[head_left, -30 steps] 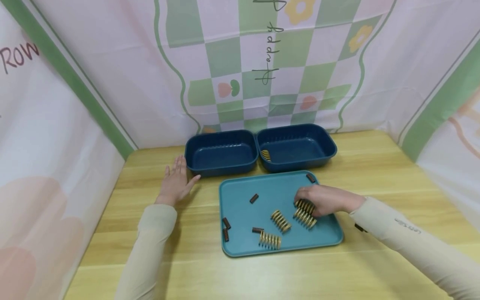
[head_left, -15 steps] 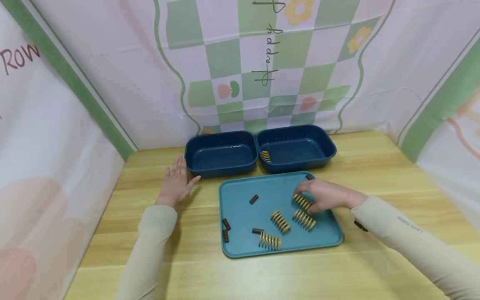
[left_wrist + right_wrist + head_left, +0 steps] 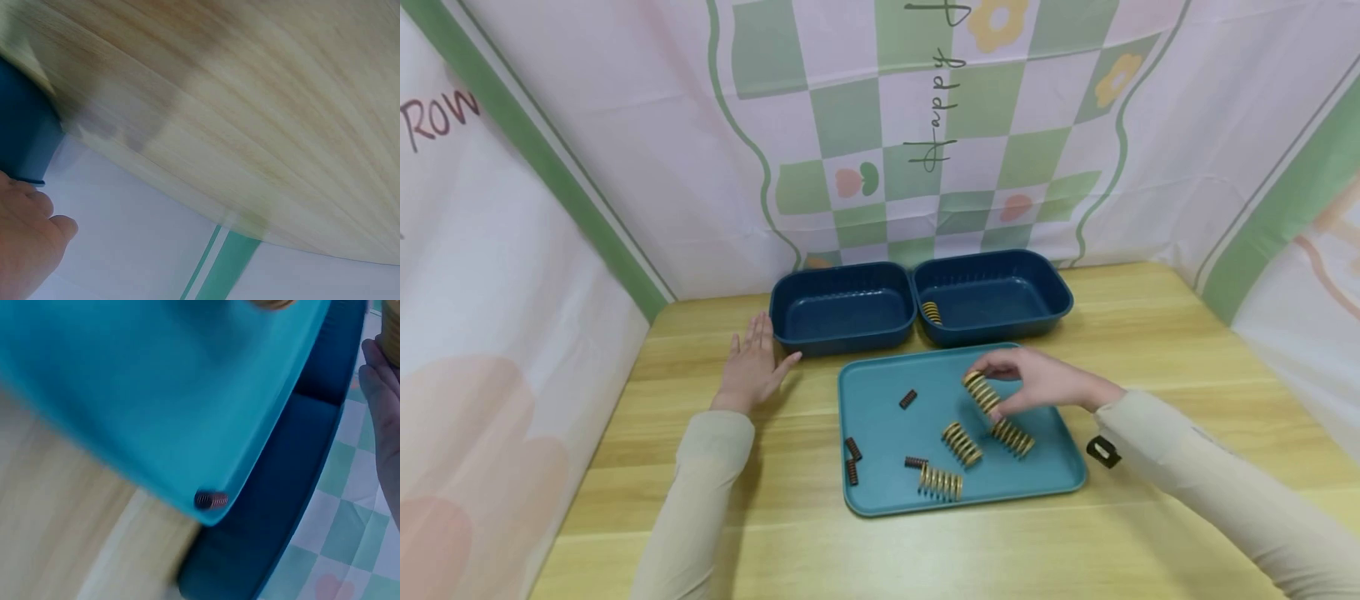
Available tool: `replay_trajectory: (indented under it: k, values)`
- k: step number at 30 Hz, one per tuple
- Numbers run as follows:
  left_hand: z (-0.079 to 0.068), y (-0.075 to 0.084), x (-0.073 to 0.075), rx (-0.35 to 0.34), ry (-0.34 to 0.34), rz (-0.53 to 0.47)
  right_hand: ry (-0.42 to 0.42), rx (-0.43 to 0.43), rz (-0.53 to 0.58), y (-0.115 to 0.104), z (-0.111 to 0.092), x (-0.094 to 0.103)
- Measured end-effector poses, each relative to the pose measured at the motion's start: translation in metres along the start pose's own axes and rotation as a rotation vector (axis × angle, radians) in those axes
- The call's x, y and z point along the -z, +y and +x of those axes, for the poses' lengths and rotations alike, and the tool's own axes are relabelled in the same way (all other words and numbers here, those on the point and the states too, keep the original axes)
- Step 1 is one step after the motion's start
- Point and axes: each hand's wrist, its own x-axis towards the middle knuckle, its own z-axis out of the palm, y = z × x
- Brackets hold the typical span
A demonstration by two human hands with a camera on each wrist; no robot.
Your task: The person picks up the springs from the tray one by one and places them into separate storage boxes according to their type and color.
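Note:
In the head view my right hand [image 3: 1033,383] pinches a large gold coil spring [image 3: 982,393] between thumb and fingers, above the teal tray [image 3: 880,496]. Under its thumb lies another gold spring [image 3: 1013,438]. Two more gold springs, one near the middle [image 3: 962,443] and one by the front rim [image 3: 940,482], rest on the tray. My left hand [image 3: 748,367] lies flat on the table, straight fingertips at the side of the left blue bin [image 3: 842,343]. The right wrist view shows the held spring [image 3: 392,331] at the edge, along the fingers.
Several small dark springs [image 3: 908,398] are scattered on the tray; one [image 3: 211,500] sits in its corner in the right wrist view. The right blue bin [image 3: 1000,329] contains a gold spring [image 3: 932,312]. A patterned cloth [image 3: 917,225] hangs behind the bins.
My right hand has picked up the upper-right gold spring from the tray and moved it up and to the left. The left hand has stayed still.

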Motion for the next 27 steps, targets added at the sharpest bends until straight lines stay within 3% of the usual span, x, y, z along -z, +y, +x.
replay_trajectory:
  k: [6, 14, 22, 27]
  values:
    - [0.0, -0.001, -0.001, 0.003, 0.003, 0.008, 0.021, 0.028, 0.307, -0.005, 0.004, 0.002]
    - [0.0, -0.002, -0.002, 0.003, 0.0, 0.006, 0.034, 0.117, 0.607, -0.013, 0.006, 0.004]
    - [0.001, -0.002, -0.003, 0.003, 0.002, 0.015, -0.038, 0.272, 0.834, -0.016, 0.012, 0.002]
    - [0.002, -0.003, -0.003, -0.004, 0.005, 0.02, -0.062, 0.358, 0.904, -0.015, 0.016, 0.0]
